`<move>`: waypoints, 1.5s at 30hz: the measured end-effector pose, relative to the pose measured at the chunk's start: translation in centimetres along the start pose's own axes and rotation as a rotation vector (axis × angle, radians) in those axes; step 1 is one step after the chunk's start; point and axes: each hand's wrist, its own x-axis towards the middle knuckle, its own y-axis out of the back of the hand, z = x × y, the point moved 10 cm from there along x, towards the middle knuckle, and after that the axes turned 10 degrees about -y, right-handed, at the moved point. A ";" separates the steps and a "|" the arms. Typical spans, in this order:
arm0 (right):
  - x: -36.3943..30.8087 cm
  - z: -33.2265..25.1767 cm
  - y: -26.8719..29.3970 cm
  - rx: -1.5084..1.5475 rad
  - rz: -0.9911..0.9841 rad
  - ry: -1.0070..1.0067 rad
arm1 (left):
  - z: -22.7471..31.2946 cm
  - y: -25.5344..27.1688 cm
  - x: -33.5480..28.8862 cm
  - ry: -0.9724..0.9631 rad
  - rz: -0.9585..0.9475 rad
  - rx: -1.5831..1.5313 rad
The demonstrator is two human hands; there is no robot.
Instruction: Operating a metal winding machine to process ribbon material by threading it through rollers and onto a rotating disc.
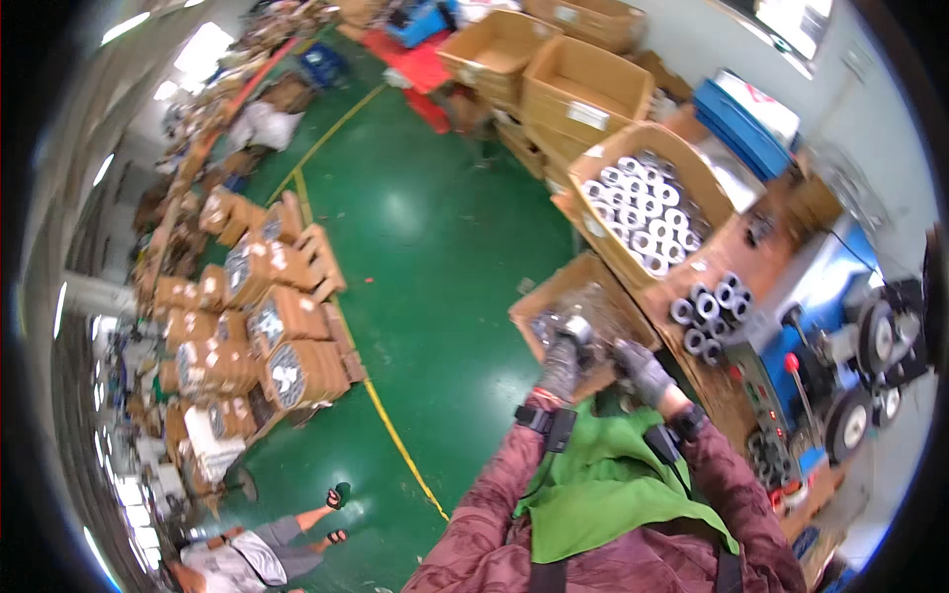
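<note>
My left hand [560,370], in a dark grey glove, is closed around a short silvery metal tube [576,329]. It holds the piece over an open cardboard box [542,294] in front of me, which has clear plastic and some metal parts inside. My right hand [647,376], also gloved, is at the box's near right side, apart from my left hand. Its fingers point toward the box but are blurred, so their grip does not show clearly.
On the bench at right are a carton [712,203] of pale metal rings, a cluster of dark tubes [708,314] and a machine with wheels [848,425]. Stacked cartons [287,326] line the left behind a yellow floor line [388,420]. Another person [237,558] is at lower left.
</note>
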 end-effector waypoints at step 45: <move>1.9 2.3 1.5 0.593 -0.038 -0.531 | -5.3 9.8 2.0 0.077 0.116 0.493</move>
